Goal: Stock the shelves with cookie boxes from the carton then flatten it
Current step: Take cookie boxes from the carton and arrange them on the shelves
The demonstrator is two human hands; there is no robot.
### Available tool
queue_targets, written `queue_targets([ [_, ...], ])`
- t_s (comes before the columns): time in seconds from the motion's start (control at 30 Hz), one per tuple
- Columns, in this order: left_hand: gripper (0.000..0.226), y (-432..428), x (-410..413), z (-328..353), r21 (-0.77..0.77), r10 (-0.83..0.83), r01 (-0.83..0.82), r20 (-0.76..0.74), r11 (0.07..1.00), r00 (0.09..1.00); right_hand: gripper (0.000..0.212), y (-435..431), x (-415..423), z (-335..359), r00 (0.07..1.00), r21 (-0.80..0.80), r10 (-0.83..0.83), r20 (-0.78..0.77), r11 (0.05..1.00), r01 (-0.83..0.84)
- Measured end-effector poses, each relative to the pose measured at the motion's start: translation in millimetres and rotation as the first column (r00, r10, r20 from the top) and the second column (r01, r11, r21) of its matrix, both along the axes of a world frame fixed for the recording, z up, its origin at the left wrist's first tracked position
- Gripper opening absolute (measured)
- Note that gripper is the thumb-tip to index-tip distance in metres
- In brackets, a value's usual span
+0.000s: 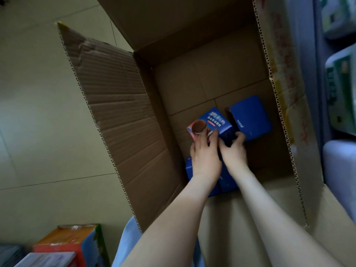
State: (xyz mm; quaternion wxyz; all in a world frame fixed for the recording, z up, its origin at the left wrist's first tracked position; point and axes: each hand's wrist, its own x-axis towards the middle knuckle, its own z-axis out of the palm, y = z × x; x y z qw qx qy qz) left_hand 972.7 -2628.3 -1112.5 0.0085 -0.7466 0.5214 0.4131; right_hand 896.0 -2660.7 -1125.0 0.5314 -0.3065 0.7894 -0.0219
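A large brown carton (123,116) stands open on the floor with its flaps spread. Inside lie blue cookie boxes. One with a cookie picture (213,123) is tilted up near the middle. My left hand (205,153) grips its near left end over the picture. My right hand (234,149) grips its near right side. A second blue box (250,117) lies just to the right, touching it. More blue boxes (189,167) lie under my wrists, mostly hidden.
Shelves with green and white packs (339,79) run along the right edge. A colourful orange and blue box (73,241) stands at the bottom left on the tiled floor (38,112). The carton's far half shows bare cardboard.
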Motion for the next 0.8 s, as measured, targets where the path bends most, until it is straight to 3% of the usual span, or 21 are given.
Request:
queue_targets([
  [0.1,0.076,-1,11,4,0.094,0.238,-0.227,-0.132,0.969,0.962,0.072,-1,4,-7,0.973,0.036,-0.188,0.137,0.982,0.185],
  [0.17,0.075,-5,14,9,0.167,0.354,-0.323,-0.209,0.932,0.912,0.077,-4,9,-11,0.926,0.084,-0.316,0.207,0.949,0.305],
  [0.27,0.065,-10,18,15,0.195,0.441,-0.402,-0.249,0.895,0.862,0.079,-11,18,-11,0.888,0.086,-0.424,0.179,0.906,0.415],
  [0.37,0.051,-16,25,30,0.148,0.497,-0.475,-0.234,0.867,0.836,0.087,-19,31,5,0.919,0.038,-0.377,0.111,0.926,0.376],
  [0.47,0.038,-14,19,84,0.0,0.614,-0.621,-0.151,0.784,0.775,0.092,-20,44,55,0.968,-0.016,-0.207,0.144,0.977,0.212],
  [0.57,0.037,-10,16,156,-0.121,0.669,-0.67,-0.057,0.732,0.741,0.08,-15,50,132,0.98,-0.108,-0.068,0.188,0.99,0.09],
  [0.8,0.023,-40,15,347,-0.34,0.429,-0.501,-0.269,0.796,0.863,0.073,-43,21,343,0.977,-0.362,-0.112,0.179,0.916,0.171],
])
